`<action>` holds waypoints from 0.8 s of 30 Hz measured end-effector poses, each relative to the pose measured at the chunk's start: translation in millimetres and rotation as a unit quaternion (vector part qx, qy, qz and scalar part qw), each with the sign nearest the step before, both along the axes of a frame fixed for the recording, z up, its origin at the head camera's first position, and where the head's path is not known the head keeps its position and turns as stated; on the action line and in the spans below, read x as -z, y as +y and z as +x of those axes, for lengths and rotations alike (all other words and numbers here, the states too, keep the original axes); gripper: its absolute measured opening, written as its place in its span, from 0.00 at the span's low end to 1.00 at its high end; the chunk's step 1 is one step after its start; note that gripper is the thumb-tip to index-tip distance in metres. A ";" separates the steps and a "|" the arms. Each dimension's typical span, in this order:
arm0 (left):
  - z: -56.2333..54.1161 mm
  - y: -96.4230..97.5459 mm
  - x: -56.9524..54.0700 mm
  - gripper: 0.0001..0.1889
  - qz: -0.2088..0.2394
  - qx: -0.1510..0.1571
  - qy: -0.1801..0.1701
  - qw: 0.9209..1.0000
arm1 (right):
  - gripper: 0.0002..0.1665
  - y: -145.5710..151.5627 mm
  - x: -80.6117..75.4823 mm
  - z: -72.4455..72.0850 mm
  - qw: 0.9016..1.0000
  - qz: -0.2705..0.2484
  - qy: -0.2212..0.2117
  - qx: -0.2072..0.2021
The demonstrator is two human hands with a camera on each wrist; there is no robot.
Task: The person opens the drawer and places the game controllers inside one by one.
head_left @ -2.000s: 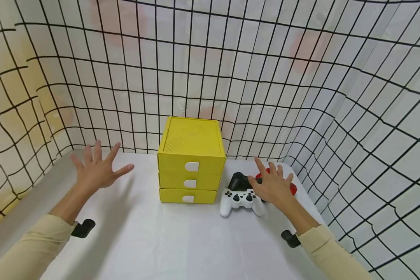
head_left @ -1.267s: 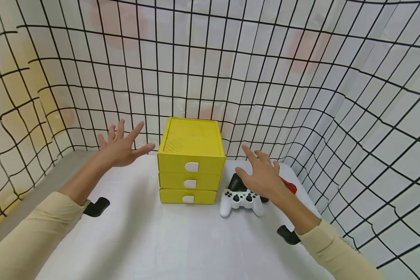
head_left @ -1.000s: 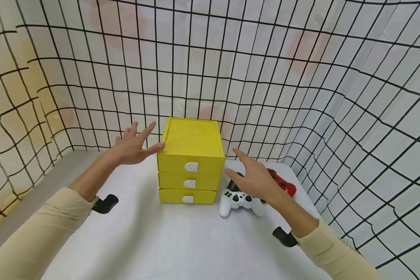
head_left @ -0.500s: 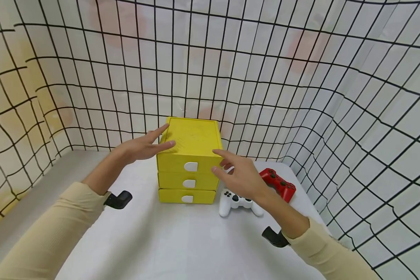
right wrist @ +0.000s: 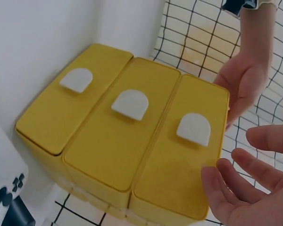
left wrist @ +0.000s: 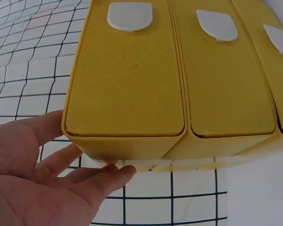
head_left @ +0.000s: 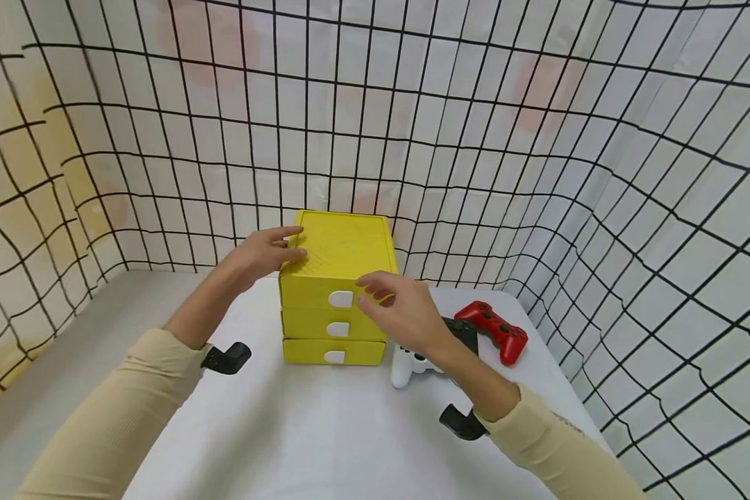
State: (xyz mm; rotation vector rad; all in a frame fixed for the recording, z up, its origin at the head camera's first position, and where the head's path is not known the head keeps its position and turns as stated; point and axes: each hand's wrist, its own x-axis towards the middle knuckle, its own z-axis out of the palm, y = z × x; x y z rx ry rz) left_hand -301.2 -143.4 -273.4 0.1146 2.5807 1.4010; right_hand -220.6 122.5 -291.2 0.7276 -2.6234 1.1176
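Note:
A yellow three-drawer box (head_left: 350,243) stands in the middle of the table, each drawer bearing a white tab handle. My left hand (head_left: 250,260) rests over its upper left edge, thumb and index finger reaching onto the top. In the left wrist view, other fingers (left wrist: 104,181) lie along the box's side. My right hand (head_left: 406,309) hovers with bent fingers before the right part of the top drawer, close to its handle (head_left: 341,298). It holds nothing. The right wrist view has a fingertip overlapping the front's edge near that top handle (right wrist: 194,129). All drawers are closed.
Right of the box lie a white game controller (head_left: 403,368), partly hidden by my right hand, a black one (head_left: 465,333) and a red one (head_left: 496,326). Black wire mesh (head_left: 350,139) stands behind and along both sides of the white table (head_left: 331,430).
Both hands have moved inward from spread positions: the left rightward onto the box's upper left edge, the right leftward from above the controllers to the top drawer's front. Their fingers have drawn together.

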 end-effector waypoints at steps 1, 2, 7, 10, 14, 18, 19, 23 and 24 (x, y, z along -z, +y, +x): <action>-0.3 -1.0 0.9 0.35 0.013 -0.007 -0.001 1.000 | 0.16 -1.9 1.6 -1.1 1.000 -0.003 -0.003 0.001; -0.4 -2.0 1.7 0.34 0.023 -0.012 -0.003 1.000 | 0.16 -3.7 3.0 -1.8 1.000 -0.005 -0.006 0.001; -1.0 -6.1 5.5 0.34 0.059 -0.026 -0.012 0.998 | 0.15 -10.2 10.9 -6.0 1.000 -0.013 -0.013 0.003; -1.7 -9.6 7.8 0.34 0.070 -0.028 -0.011 0.997 | 0.15 -13.2 14.3 -8.1 1.000 -0.018 -0.012 0.002; -3.5 -15.6 12.2 0.34 0.077 -0.015 -0.004 0.997 | 0.15 -16.7 18.0 -10.8 1.000 -0.023 -0.016 0.002; -5.9 -19.3 17.8 0.35 0.083 0.001 0.003 0.997 | 0.15 -19.5 21.8 -12.0 0.999 -0.030 -0.020 0.012; -6.2 -19.7 18.7 0.35 0.086 0.003 0.006 0.996 | 0.15 -20.0 22.6 -12.3 0.999 -0.032 -0.018 0.014; -4.3 -21.2 21.2 0.35 0.099 0.004 0.009 0.995 | 0.14 -20.8 25.7 -14.4 0.999 -0.045 -0.011 0.016; -3.7 -21.7 21.9 0.35 0.102 0.003 0.009 0.995 | 0.13 -20.8 26.6 -15.1 0.999 -0.049 -0.010 0.016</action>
